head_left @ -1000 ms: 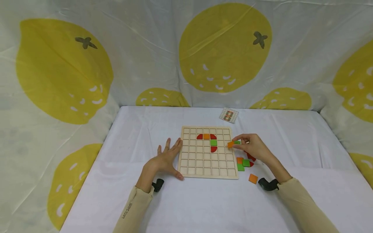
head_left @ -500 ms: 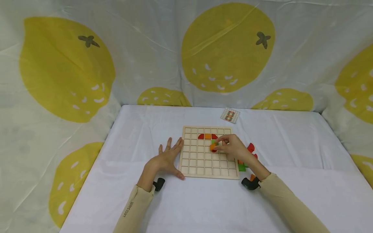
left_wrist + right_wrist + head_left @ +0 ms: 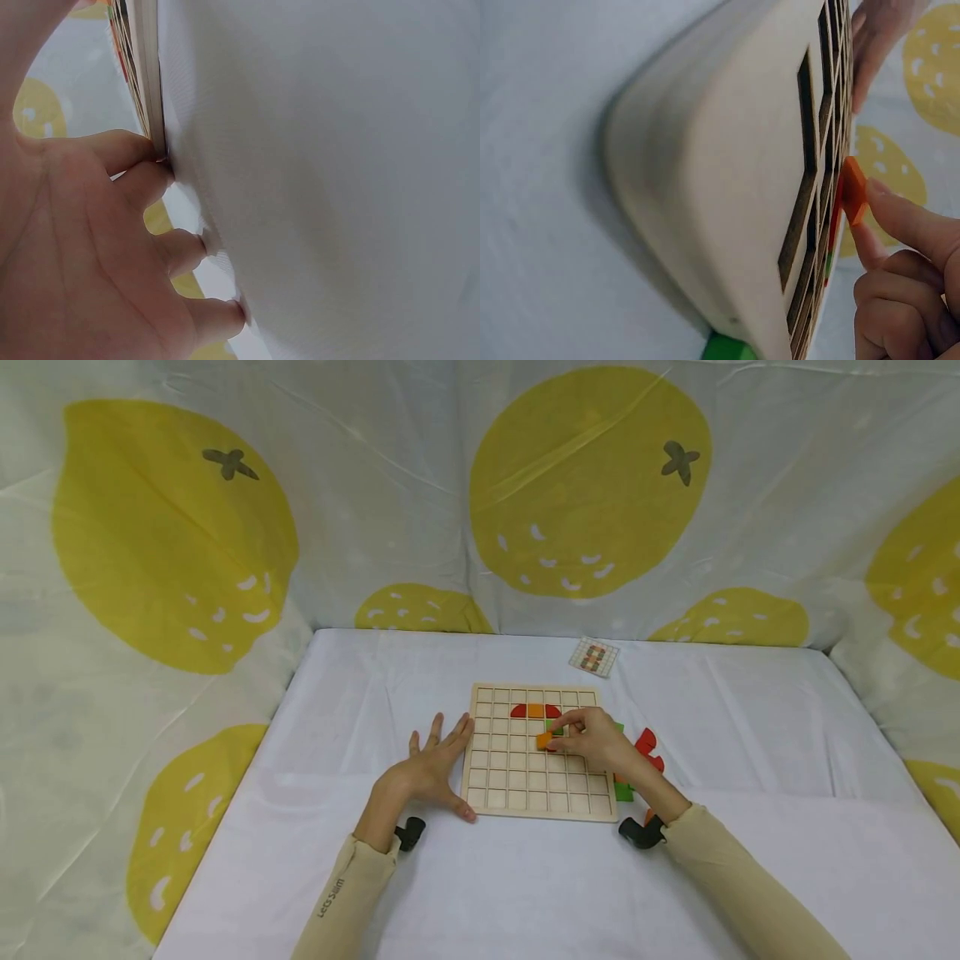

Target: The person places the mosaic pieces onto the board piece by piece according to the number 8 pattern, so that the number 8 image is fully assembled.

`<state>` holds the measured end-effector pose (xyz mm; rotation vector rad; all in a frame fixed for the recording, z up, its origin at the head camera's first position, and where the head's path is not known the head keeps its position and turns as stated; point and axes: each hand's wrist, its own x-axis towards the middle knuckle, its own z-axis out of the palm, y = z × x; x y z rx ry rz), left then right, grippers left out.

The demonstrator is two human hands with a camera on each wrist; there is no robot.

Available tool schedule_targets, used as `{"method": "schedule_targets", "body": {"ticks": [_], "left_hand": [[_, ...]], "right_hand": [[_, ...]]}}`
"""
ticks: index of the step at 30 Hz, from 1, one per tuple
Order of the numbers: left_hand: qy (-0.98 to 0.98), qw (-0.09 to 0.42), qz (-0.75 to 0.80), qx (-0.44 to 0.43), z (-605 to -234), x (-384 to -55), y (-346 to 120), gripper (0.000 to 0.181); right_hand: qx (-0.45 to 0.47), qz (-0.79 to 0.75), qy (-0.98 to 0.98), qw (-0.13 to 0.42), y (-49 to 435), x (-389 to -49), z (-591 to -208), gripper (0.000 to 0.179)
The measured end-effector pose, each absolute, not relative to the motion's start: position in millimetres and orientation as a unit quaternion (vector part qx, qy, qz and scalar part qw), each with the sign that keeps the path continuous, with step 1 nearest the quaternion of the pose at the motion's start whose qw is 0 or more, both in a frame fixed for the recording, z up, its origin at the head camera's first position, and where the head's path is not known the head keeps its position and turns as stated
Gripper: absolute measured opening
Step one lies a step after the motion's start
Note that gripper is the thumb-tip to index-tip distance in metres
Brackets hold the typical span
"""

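Observation:
A square wooden grid board [image 3: 495, 777] lies flat, with a top row of a red rounded tile [image 3: 519, 712], an orange square tile [image 3: 536, 711] and another red tile [image 3: 552, 711]. Just below that row, a green tile [image 3: 553, 725] is partly covered by my right hand [image 3: 596, 739]. Between thumb and forefinger, this hand pinches an orange square tile [image 3: 853, 191] close over the grid, its other fingers curled. My left hand [image 3: 429, 777] spreads its fingers on the table, with fingertips right at the board's left edge [image 3: 152, 82].
Loose red tiles [image 3: 648, 743] and green tiles [image 3: 624, 792] lie beyond the board's right edge, partly hidden by the right arm. A small card with a grid pattern [image 3: 594, 657] lies behind the board. Lemon-print cloth [image 3: 375, 485] hangs at the back.
My right hand has moved left from the board's right edge to the middle of the grid, carrying the orange tile. The left hand keeps its place.

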<state>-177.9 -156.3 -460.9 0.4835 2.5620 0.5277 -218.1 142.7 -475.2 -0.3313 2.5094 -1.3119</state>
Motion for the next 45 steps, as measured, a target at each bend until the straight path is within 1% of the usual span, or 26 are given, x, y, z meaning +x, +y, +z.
{"method": "schedule_targets", "body": {"ticks": [6,17,37,45], "left_hand": [[0.935,0.238,0.196,0.174,-460,-178,-156,0.149],[0.935,0.240,0.196,0.174,-461,-178,-156,0.149],[0.934,0.241,0.199,0.175,-460,-178,-156,0.148],[0.934,0.238,0.199,0.177,-459,-178,-156,0.148]], "right_hand": [[-0.110,-0.448,0.875,0.151,143,-218,-479,0.028],[-0.116,-0.449,0.874,0.147,142,-215,-480,0.023],[-0.128,-0.406,0.898,0.115,131,-220,-479,0.020],[-0.148,-0.384,0.905,0.109,129,-217,-474,0.023]]}}
